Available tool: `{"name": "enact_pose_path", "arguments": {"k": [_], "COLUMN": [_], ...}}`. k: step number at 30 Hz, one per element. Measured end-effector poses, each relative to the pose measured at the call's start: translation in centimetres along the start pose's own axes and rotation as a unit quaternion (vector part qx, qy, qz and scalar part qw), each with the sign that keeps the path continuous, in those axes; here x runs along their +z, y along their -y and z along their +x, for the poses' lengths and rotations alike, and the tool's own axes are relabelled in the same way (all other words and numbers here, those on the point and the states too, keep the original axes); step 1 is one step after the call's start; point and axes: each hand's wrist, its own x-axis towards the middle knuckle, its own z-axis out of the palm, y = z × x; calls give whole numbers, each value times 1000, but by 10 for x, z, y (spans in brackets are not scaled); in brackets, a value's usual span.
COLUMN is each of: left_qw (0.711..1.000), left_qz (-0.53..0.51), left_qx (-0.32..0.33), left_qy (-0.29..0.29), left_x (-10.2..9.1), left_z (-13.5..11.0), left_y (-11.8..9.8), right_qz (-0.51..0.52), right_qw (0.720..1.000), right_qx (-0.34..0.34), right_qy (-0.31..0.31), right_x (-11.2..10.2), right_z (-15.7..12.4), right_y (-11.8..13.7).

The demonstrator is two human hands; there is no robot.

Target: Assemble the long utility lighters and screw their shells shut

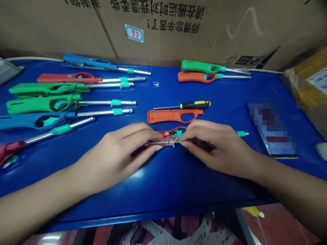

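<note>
Between the fingertips of my left hand [122,148] is a clear plastic fuel tank [166,142] with a pale fitting at its right end. My right hand [217,143] pinches at that same end; what its fingertips grip there is too small to make out. Just behind them lies an opened orange lighter half [170,132] with a teal trigger [178,134], partly hidden by my hands. A teal-collared nozzle tip [242,133] sticks out past my right hand. Farther back rests the loose orange shell half [163,117], hollow side up.
A yellow-and-black screwdriver [196,104] lies behind the shell. Small screws [156,84] sit farther back. Several long lighters [46,103] are spread on the left, with a green one [201,66] at back right. A phone [279,144] lies right; a cardboard box [166,44] stands behind.
</note>
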Motion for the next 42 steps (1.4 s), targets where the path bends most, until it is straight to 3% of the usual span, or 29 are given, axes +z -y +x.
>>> {"name": "enact_pose_path", "arguments": {"k": [42], "left_qw": [999], "left_qz": [-2], "left_qx": [31], "left_qy": [-19], "left_x": [3], "left_z": [0], "left_y": [-1], "right_qz": [31], "right_qw": [999], "right_qx": [9], "right_qy": [-34], "right_x": [5], "right_z": [-1], "right_y": [0]}}
